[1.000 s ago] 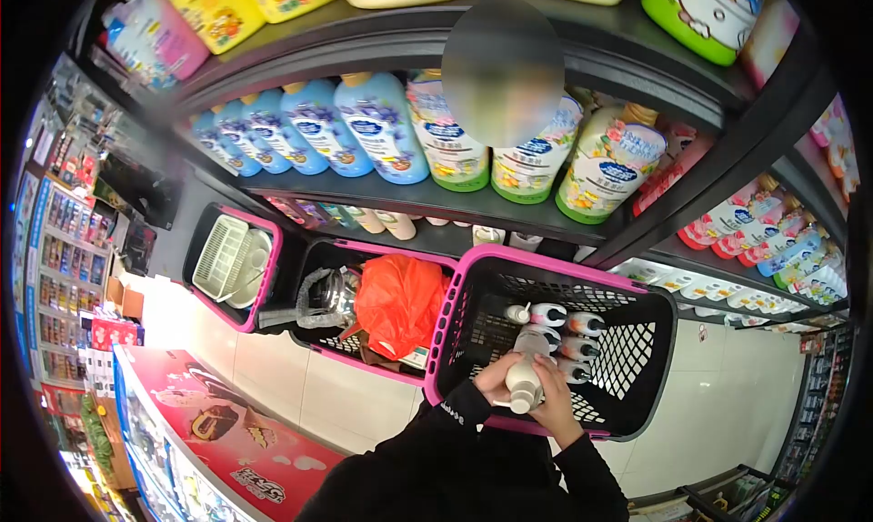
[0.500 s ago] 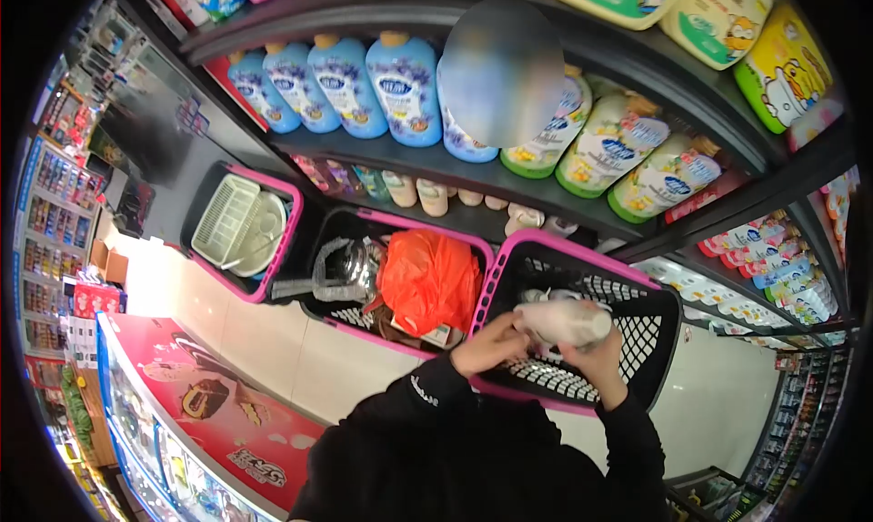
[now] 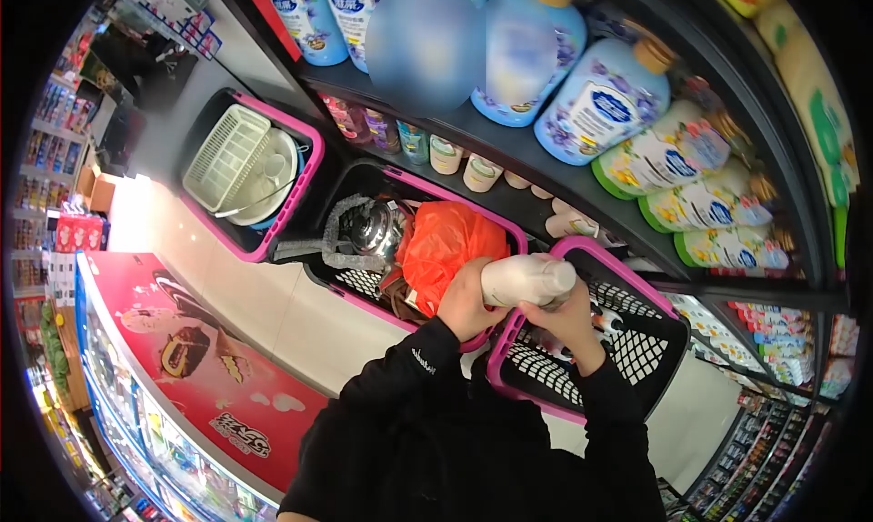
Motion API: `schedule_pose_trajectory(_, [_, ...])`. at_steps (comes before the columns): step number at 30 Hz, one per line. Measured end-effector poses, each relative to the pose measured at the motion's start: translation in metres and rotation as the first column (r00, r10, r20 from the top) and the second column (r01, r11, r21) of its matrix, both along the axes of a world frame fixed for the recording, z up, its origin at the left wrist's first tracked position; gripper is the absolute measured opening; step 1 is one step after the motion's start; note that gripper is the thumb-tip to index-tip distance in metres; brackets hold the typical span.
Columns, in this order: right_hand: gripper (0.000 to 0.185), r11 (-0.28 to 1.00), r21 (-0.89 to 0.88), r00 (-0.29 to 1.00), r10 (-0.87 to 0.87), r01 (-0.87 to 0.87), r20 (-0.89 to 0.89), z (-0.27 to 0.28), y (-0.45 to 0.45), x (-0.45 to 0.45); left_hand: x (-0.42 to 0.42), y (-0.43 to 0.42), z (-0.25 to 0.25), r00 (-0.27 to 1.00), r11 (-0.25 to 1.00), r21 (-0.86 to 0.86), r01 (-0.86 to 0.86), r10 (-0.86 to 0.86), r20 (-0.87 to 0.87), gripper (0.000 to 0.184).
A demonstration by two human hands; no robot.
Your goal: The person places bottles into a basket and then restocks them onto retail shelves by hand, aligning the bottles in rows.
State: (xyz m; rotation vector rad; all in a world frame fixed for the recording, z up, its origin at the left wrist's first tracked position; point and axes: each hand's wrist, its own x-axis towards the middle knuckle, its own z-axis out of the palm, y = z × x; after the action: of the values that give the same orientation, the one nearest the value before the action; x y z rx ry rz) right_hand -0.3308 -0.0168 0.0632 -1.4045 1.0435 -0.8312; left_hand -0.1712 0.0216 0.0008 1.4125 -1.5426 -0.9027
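Note:
A whitish bottle [image 3: 515, 281] lies tilted between my two hands, its capped end toward the right. My left hand [image 3: 466, 302] is wrapped round the base end. Near the cap end, my right hand [image 3: 566, 320] has its fingers closed against the underside. Below the bottle stands a black basket with a pink rim [image 3: 627, 281], and a few small items in it are partly hidden by my right hand. Just left is another pink-rimmed basket [image 3: 409, 184], holding an orange-red plastic bag [image 3: 452, 245] and a shiny metal pot-like item [image 3: 377, 226].
A third basket [image 3: 311, 172] at the left holds a cream dish rack [image 3: 227, 158] and a pale basin. Shelves ahead carry blue bottles [image 3: 602, 104] and green-based bottles [image 3: 668, 158]. A red-topped display counter [image 3: 200, 367] stands at the lower left.
The bottle has moved up and left from over the right basket, toward the gap between the baskets. Both hands moved with it. The view has shifted, bringing the shelf bottles closer.

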Motion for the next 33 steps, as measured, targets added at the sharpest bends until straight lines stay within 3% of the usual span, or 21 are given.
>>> schedule_pose_trajectory(3, [0.056, 0.993, 0.052, 0.993, 0.109, -0.106, -0.053, 0.003, -0.016, 0.013, 0.011, -0.011, -0.025, 0.999, 1.0, -0.013, -0.004, 0.003, -0.041, 0.067])
schedule_pose_trajectory(5, [0.057, 0.943, -0.27, 0.925, 0.087, -0.197, -0.37, -0.005, -0.026, 0.015, 0.016, -0.021, -0.041, 0.998, 0.999, -0.037, 0.013, -0.015, -0.056, 0.064])
schedule_pose_trajectory(6, [0.058, 0.944, -0.272, 0.918, 0.07, -0.188, -0.391, -0.011, -0.03, 0.016, 0.016, -0.027, -0.048, 1.0, 0.999, -0.04, 0.019, -0.02, -0.016, 0.064])
schedule_pose_trajectory(11, [0.064, 0.984, -0.146, 0.925, 0.042, -0.104, -0.379, -0.053, -0.045, 0.012, 0.0, -0.067, -0.098, 0.999, 0.995, -0.093, -0.019, 0.021, 0.024, 0.061])
schedule_pose_trajectory(13, [0.063, 0.993, -0.026, 0.952, -0.118, 0.115, -0.283, -0.079, -0.051, 0.01, -0.012, -0.084, -0.115, 0.997, 0.989, -0.125, -0.079, 0.081, 0.016, 0.061])
schedule_pose_trajectory(15, [0.058, 0.98, -0.06, 0.949, -0.201, 0.192, -0.244, -0.105, -0.065, 0.005, -0.022, -0.099, -0.124, 0.993, 0.992, -0.086, -0.096, 0.102, 0.059, 0.067])
schedule_pose_trajectory(19, [0.056, 0.971, -0.125, 0.938, -0.228, 0.202, -0.259, -0.142, -0.098, 0.003, -0.045, -0.113, -0.135, 0.988, 0.991, 0.022, -0.135, 0.133, 0.083, 0.076])
schedule_pose_trajectory(21, [0.048, 0.958, -0.197, 0.885, -0.272, 0.21, -0.379, -0.166, -0.111, -0.003, -0.049, -0.115, -0.139, 0.991, 0.978, 0.207, -0.029, 0.055, -0.122, 0.075])
schedule_pose_trajectory(22, [0.042, 0.961, -0.138, 0.895, -0.275, 0.241, -0.35, -0.173, -0.116, -0.003, -0.046, -0.113, -0.134, 0.983, 0.953, 0.297, 0.051, 0.005, -0.183, 0.075])
schedule_pose_trajectory(25, [0.041, 0.972, -0.113, 0.877, -0.235, 0.207, -0.419, -0.183, -0.136, -0.001, -0.049, -0.114, -0.154, 0.993, 0.98, 0.174, 0.094, -0.082, -0.08, 0.075])
schedule_pose_trajectory(31, [0.043, 0.969, -0.137, 0.861, -0.246, 0.205, -0.445, -0.183, -0.154, 0.006, -0.049, -0.12, -0.163, 0.992, 0.986, 0.151, 0.075, -0.058, -0.111, 0.076])
schedule_pose_trajectory(33, [0.044, 0.979, -0.103, 0.784, -0.204, 0.177, -0.586, -0.181, -0.158, 0.009, -0.047, -0.122, -0.163, 0.995, 0.99, 0.136, 0.043, -0.03, -0.1, 0.078])
